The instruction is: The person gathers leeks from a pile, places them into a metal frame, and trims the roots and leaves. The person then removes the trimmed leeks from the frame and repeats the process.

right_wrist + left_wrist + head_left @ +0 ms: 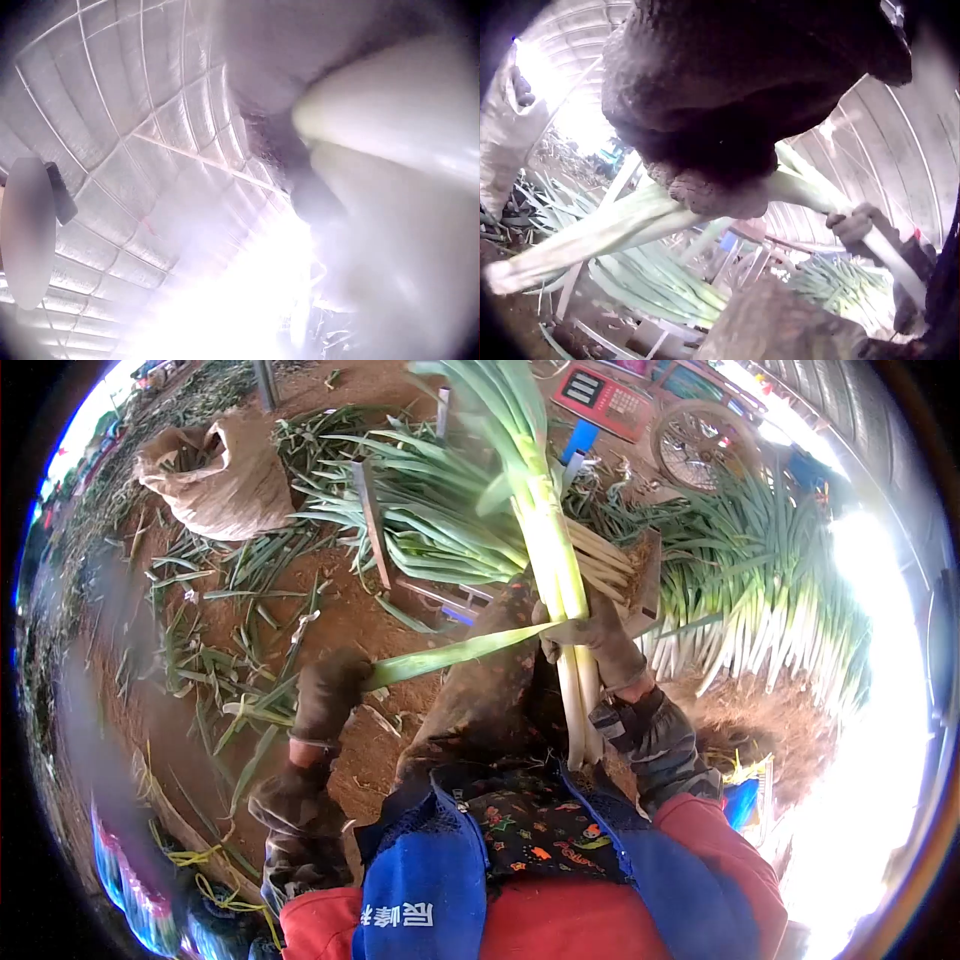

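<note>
In the head view my gloved right hand (598, 640) grips the white stems of long green onions (548, 540), whose leaves point up and away and whose root ends hang over my lap. My gloved left hand (333, 688) holds a peeled-back green leaf (450, 658), stretched between the two hands. The left wrist view shows the left hand (705, 112) curled round that leaf (622, 225), with the right hand (862, 225) on the stems beyond. Close up in the right wrist view, the right hand (277, 97) lies against pale stems (397, 112).
A pile of onions (430, 525) lies on a low metal frame (372, 525) ahead. More onions (770, 580) stand at the right. Behind are a sack (225, 485), a red scale (603, 402) and a wheel (705, 445). Leaf scraps (215, 650) litter the ground at the left.
</note>
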The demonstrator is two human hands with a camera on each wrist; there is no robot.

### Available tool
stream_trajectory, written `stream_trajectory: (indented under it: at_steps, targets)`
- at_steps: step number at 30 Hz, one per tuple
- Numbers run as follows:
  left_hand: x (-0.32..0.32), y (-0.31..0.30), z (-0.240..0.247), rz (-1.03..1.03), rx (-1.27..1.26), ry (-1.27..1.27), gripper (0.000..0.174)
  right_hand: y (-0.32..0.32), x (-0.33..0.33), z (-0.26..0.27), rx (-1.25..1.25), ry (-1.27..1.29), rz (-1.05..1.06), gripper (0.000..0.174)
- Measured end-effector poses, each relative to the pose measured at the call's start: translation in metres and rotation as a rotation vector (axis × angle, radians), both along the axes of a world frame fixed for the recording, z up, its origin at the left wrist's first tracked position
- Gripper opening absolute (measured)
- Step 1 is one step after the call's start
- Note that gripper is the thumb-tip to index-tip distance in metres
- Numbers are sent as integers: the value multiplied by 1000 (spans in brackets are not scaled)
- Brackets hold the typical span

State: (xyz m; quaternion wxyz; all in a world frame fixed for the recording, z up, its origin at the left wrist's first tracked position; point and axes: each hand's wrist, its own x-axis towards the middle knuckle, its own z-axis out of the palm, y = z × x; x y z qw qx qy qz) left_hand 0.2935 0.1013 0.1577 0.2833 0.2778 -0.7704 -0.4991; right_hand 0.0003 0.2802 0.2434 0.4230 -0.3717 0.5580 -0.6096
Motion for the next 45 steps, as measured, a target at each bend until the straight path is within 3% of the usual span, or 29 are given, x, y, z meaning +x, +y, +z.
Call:
stream_trajectory:
  at_steps: [1, 4, 5, 8, 9, 12, 13, 16, 18, 19, 20, 21, 22, 23, 24, 27, 28, 30, 31, 32, 33, 35, 37, 40, 41, 44, 45]
  targets:
    - [-4, 0, -5, -65, -67, 89, 12, 3, 1, 4, 11, -18, -12, 43]
    - [-10, -1, -1, -61, -230, 14, 9, 15, -7, 9, 24, -45, -51, 37]
    - [-11, 4, 9, -39, -141, -12, 8, 16, -10, 9, 7, -28, -53, 36]
    - [-3, -5, -3, -64, -467, -86, 13, 24, -24, 0, -62, 12, -139, 38]
    - [2, -3, -16, -26, -339, -53, 14, 25, -24, -2, -73, -20, -174, 38]
    - [12, 3, -15, 37, -297, -157, 14, 33, -27, -3, -123, -71, -242, 39]
    - [15, 5, -14, 83, -120, -180, 18, 35, -29, -4, -150, -61, -269, 38]
    - [53, -23, -76, 274, -77, -45, 25, 44, -45, -9, -265, -67, -262, 38]
    - [94, -44, -105, 486, 321, 306, 18, 59, -52, -3, -234, -109, -345, 35]
    - [118, -58, -122, 606, 367, 346, 22, 66, -56, -5, -208, -128, -403, 28]
    - [146, -68, -137, 712, 256, 92, 29, 71, -69, -8, -275, -160, -357, 31]
    - [179, -79, -154, 771, 6, -459, 37, 78, -73, -6, -244, -141, -339, 32]
    - [205, -87, -168, 757, -117, -795, 45, 82, -72, -5, -209, -122, -317, 32]
    - [189, -77, -141, 689, -156, -843, 54, 82, -70, -4, -230, -135, -295, 32]
    - [163, -62, -120, 618, -75, -634, 52, 80, -65, -4, -244, -152, -267, 32]
    - [60, -62, -73, 344, -74, -358, 22, 67, -45, -5, -203, -135, -211, 32]
    - [9, -47, -36, 290, -131, -388, 22, 62, -47, -11, -182, -140, -136, 37]
    - [-72, -23, 2, 42, -54, -52, 42, 52, -41, -17, -132, -173, -78, 44]
    - [-107, -12, 17, -113, 84, 21, 52, 47, -29, -13, -103, -202, -97, 46]
    - [-137, 2, 31, -395, 873, 485, 51, 44, -19, -8, -74, -231, -118, 48]
    - [-159, 20, 51, -461, 590, 394, 49, 41, -12, -3, -43, -259, -93, 49]
    - [-200, 42, 62, -401, 60, 301, 41, 36, -7, -8, 0, -213, -83, 48]
    - [-215, 48, 65, -231, 651, 364, 21, 38, -10, -15, 106, -152, -115, 48]
    - [-215, 46, 57, -180, 736, 392, 14, 38, -6, -18, 106, -207, -146, 50]
    - [-217, 45, 50, -177, 782, 415, 14, 35, -5, -14, 71, -205, -52, 52]
    - [-221, 38, 31, -261, 932, 617, 21, 30, -2, -10, 85, -221, -43, 51]
    - [-232, 32, 10, -214, 734, 631, 23, 29, -1, -9, 83, -204, -34, 51]
